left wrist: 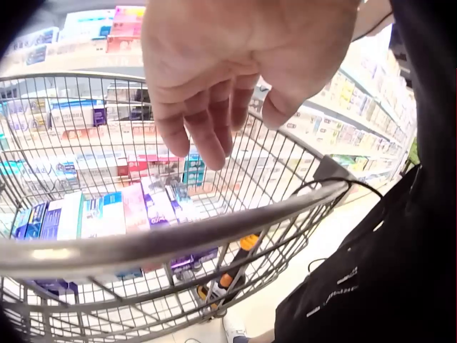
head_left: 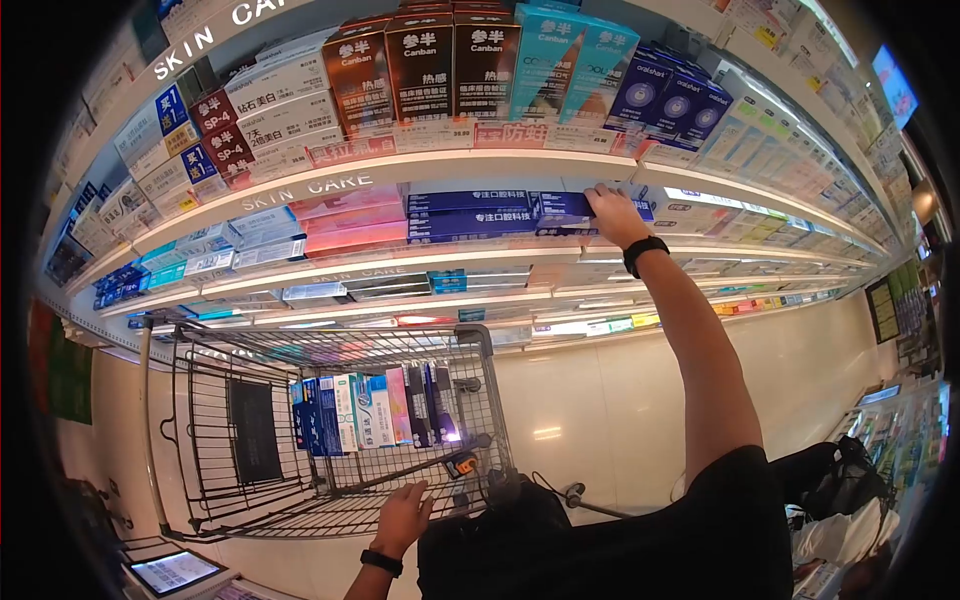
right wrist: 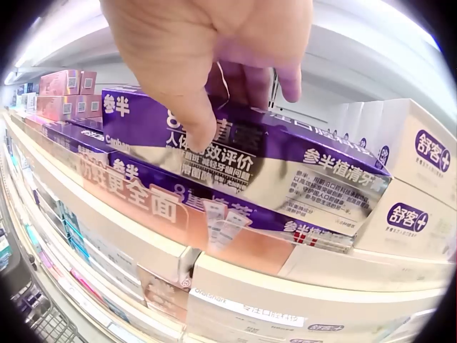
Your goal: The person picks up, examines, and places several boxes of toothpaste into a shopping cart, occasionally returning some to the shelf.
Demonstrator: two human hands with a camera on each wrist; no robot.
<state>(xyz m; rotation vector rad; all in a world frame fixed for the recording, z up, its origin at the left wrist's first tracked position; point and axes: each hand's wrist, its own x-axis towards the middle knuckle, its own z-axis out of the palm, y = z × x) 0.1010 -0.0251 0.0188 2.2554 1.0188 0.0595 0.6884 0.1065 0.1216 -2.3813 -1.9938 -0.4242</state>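
My right hand (head_left: 617,216) reaches onto a middle shelf. In the right wrist view, that hand (right wrist: 221,64) holds a purple and white toothpaste box (right wrist: 285,171), its thumb on the front face and the other fingers behind the top edge. The box sits slightly tilted on a similar purple box (right wrist: 171,196). My left hand (head_left: 403,518) is beside the metal cart (head_left: 340,510), fingers loosely bent and holding nothing. In the left wrist view, the left hand (left wrist: 235,78) hangs above the cart's rail (left wrist: 164,246). Several boxes (head_left: 365,410) stand in a row inside the cart.
White boxes (right wrist: 421,153) stand right of the purple ones, and pink boxes (right wrist: 70,94) are farther left. A shelf edge (head_left: 340,180) with lettering runs above the reaching hand. Brown boxes (head_left: 420,70) fill the upper shelf. An orange and black object (head_left: 462,465) is at the cart's near corner.
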